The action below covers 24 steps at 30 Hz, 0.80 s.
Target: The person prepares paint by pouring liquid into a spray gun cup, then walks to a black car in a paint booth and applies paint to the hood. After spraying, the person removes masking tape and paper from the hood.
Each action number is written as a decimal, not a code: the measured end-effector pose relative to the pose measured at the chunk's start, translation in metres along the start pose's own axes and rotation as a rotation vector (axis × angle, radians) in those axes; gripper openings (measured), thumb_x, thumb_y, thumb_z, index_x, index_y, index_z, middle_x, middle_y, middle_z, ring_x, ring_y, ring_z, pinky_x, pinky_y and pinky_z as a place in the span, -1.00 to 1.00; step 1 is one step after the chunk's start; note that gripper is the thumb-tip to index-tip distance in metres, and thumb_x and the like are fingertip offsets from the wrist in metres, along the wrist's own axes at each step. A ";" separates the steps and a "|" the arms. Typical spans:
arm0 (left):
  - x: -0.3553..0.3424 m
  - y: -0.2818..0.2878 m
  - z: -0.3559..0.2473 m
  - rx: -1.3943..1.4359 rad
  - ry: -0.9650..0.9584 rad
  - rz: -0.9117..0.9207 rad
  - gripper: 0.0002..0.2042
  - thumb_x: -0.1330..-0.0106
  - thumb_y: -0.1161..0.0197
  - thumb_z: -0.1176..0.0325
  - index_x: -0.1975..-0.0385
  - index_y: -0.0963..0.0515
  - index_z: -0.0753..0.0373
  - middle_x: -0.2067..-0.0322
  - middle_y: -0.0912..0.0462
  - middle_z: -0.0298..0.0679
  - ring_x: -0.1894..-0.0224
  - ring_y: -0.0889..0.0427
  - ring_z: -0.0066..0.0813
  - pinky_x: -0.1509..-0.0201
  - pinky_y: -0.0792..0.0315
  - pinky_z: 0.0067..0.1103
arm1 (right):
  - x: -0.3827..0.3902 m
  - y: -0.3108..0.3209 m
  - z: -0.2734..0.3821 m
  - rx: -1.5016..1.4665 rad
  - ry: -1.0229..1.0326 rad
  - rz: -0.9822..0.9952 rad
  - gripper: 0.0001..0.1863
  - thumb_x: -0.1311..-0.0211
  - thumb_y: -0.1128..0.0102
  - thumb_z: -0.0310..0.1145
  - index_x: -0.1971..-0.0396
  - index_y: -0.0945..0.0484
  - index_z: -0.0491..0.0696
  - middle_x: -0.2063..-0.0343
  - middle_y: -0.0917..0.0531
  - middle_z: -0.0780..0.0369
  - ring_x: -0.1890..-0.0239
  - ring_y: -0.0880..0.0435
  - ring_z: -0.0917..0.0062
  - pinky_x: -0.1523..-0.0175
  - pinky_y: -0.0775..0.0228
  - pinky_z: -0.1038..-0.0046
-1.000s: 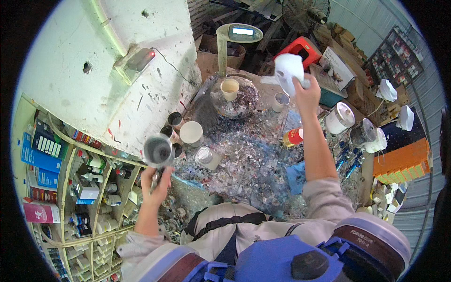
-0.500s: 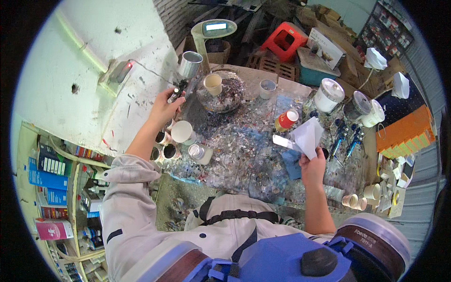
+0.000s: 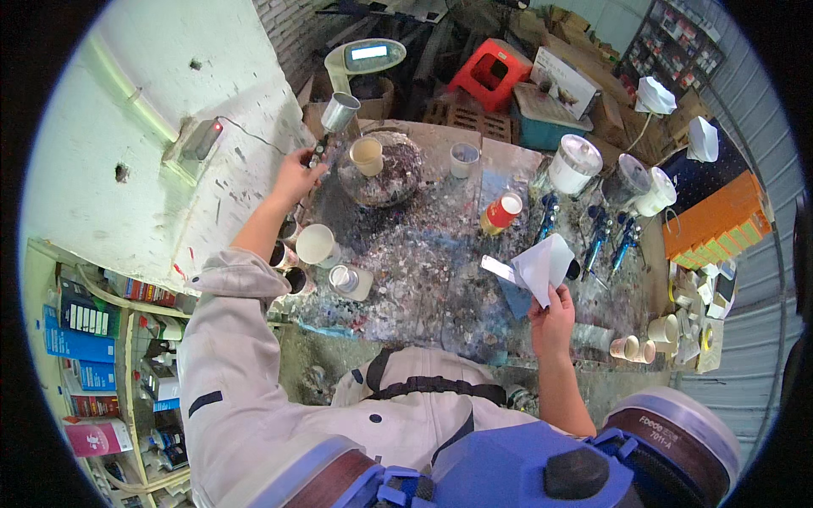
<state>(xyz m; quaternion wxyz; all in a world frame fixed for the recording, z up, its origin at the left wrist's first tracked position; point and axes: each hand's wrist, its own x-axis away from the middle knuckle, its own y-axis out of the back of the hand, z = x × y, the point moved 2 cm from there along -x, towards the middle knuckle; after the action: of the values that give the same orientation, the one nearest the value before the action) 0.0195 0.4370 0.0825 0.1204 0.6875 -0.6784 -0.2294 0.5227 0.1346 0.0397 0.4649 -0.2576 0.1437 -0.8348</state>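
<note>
My left hand (image 3: 298,176) is closed around the dark body of a spray gun (image 3: 318,154) with metal knobs, at the far left of the bench. A silver cup (image 3: 340,113) sits tilted on top of the gun. Just right of it, a cream cup (image 3: 367,157) stands on a round, paint-crusted platform (image 3: 398,182). My right hand (image 3: 552,317) pinches a white paper cone strainer (image 3: 542,264) by its lower part, above the right side of the bench. Close by are a white strip (image 3: 498,268) and a red-and-gold cup (image 3: 501,213).
A scale display (image 3: 368,53) rises behind the platform. White tubs (image 3: 576,165) and blue spray guns (image 3: 598,237) occupy the right side. A white cup (image 3: 317,245) and a capped bottle (image 3: 351,281) stand at front left. Paper cups (image 3: 625,347) lie at the right edge.
The whole view has shifted. My right hand brought the strainer nearer to me, uncovering another blue spray gun. My left hand moved slightly right and away with the gun, and its silver cup tilts more.
</note>
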 end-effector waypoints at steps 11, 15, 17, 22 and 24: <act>0.003 0.021 0.007 -0.508 0.106 0.023 -0.64 -0.09 -0.50 0.36 0.11 -0.72 0.39 0.21 -0.81 0.05 0.11 -0.79 0.00 -0.03 -0.61 -0.30 | -0.006 0.005 -0.007 0.038 0.021 0.027 -0.79 -0.55 -0.23 -0.36 -0.02 -0.48 -0.09 0.27 -0.68 0.26 0.47 -0.57 0.60 0.41 -0.43 0.49; 0.002 0.016 -0.013 -0.787 -0.122 -0.072 -0.73 -0.07 -0.36 0.42 0.22 -0.74 0.37 0.20 -0.77 0.15 0.08 -0.74 0.15 -0.08 -0.60 -0.18 | -0.005 0.003 -0.006 0.052 0.011 0.043 -0.79 -0.55 -0.24 -0.35 -0.02 -0.48 -0.09 0.27 -0.67 0.27 0.47 -0.58 0.61 0.41 -0.43 0.49; -0.002 0.013 -0.023 -0.869 -0.237 -0.099 -0.78 -0.07 -0.33 0.47 0.27 -0.70 0.36 0.22 -0.73 0.17 0.08 -0.73 0.20 -0.07 -0.59 -0.10 | -0.004 0.001 -0.005 0.026 0.014 0.074 -0.79 -0.54 -0.24 -0.35 -0.02 -0.48 -0.08 0.27 -0.67 0.28 0.46 -0.59 0.62 0.42 -0.44 0.50; -0.015 0.007 -0.056 -1.072 -0.331 -0.092 -0.87 -0.19 -0.28 0.50 0.28 -0.61 0.34 0.22 -0.70 0.12 0.12 -0.74 0.19 0.02 -0.63 -0.09 | -0.004 0.004 -0.005 0.013 -0.015 0.054 -0.79 -0.54 -0.25 -0.35 -0.01 -0.49 -0.08 0.26 -0.68 0.29 0.46 -0.60 0.64 0.42 -0.45 0.54; -0.021 0.003 -0.072 -1.169 -0.378 -0.085 -0.88 -0.26 -0.26 0.52 0.23 -0.59 0.30 0.21 -0.72 0.05 0.15 -0.77 0.11 0.08 -0.66 -0.11 | -0.004 0.006 -0.006 0.003 -0.013 0.065 -0.80 -0.54 -0.26 -0.35 -0.01 -0.49 -0.07 0.26 -0.69 0.29 0.46 -0.60 0.65 0.42 -0.46 0.54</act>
<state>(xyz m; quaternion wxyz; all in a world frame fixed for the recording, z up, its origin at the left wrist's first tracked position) 0.0519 0.4467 0.1500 0.3459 0.4817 -0.4218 -0.6859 0.5255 0.1343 0.0309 0.4932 -0.2578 0.1478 -0.8176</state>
